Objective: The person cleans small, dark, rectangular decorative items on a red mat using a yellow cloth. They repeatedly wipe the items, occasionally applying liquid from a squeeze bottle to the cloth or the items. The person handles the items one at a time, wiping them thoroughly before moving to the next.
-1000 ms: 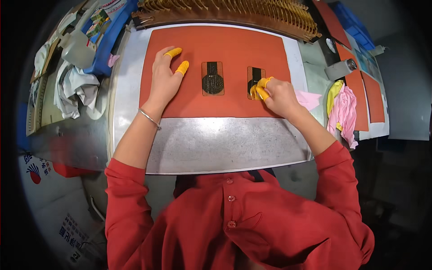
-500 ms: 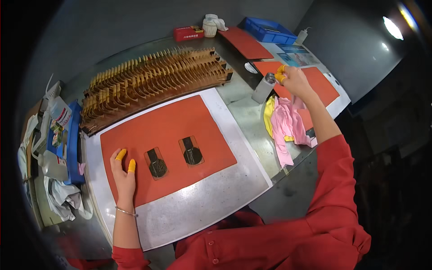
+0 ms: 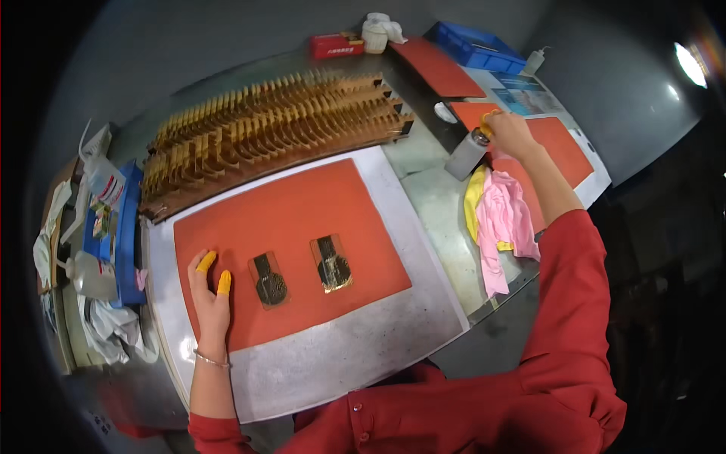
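Note:
My left hand [image 3: 210, 303] lies at the left edge of an orange-red mat [image 3: 295, 204], fingers apart, with yellow finger cots on two fingertips. To its right, two small clear rectangular plates with black round-ended shapes, a left plate [image 3: 270, 280] and a right plate [image 3: 331, 265], lie flat on the mat. At the far right my right hand [image 3: 510, 135] is closed at the top of a translucent bottle [image 3: 466, 155] with a dark cap. A bit of pink cloth shows under its palm; its fingertips are partly hidden. Below hang a pink cloth [image 3: 503, 216] and a yellow cloth [image 3: 475, 200].
A long brown rack [image 3: 265, 144] with rows of upright slats stands behind the mat. At left, a blue tray [image 3: 128, 227] holds bottles, with a white cloth [image 3: 110, 325] nearby. Farther back are a red box [image 3: 336, 45], a wrapped jar [image 3: 374, 36] and a blue bin [image 3: 476, 49].
My right hand has come down to the bottle's top, and the bottle now leans more. My left hand stays on the mat. The whole view has shifted slightly.

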`<control>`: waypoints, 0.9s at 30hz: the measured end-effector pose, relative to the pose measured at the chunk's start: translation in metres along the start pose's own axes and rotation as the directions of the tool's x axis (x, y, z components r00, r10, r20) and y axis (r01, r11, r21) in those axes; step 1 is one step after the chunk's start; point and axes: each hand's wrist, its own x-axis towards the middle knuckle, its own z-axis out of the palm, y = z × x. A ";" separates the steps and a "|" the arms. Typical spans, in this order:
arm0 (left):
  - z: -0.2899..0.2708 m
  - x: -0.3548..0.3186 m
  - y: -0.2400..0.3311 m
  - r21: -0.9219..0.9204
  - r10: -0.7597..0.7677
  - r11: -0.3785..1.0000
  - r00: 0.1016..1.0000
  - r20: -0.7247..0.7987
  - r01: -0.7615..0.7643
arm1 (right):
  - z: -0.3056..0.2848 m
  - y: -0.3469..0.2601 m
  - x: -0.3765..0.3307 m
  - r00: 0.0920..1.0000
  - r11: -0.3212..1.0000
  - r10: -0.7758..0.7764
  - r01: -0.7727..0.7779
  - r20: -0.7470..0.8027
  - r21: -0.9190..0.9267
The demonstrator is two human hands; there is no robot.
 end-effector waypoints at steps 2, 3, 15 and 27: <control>0.001 0.001 -0.005 -0.005 0.017 1.000 1.000 -0.022 -0.017 | -0.001 -0.013 0.001 1.000 0.999 -0.020 0.020 0.009 0.038; 0.001 0.001 -0.002 -0.029 0.006 1.000 1.000 -0.015 -0.006 | 0.004 -0.009 -0.002 1.000 0.999 0.004 -0.003 -0.019 0.040; 0.002 0.001 -0.002 0.006 -0.007 1.000 0.999 -0.034 0.007 | -0.023 -0.258 -0.088 0.941 0.499 -0.280 0.312 -0.191 0.808; 0.000 -0.001 0.000 0.077 -0.023 0.997 0.999 -0.023 0.024 | 0.014 -0.300 -0.048 0.797 0.541 -0.521 0.586 -0.307 0.603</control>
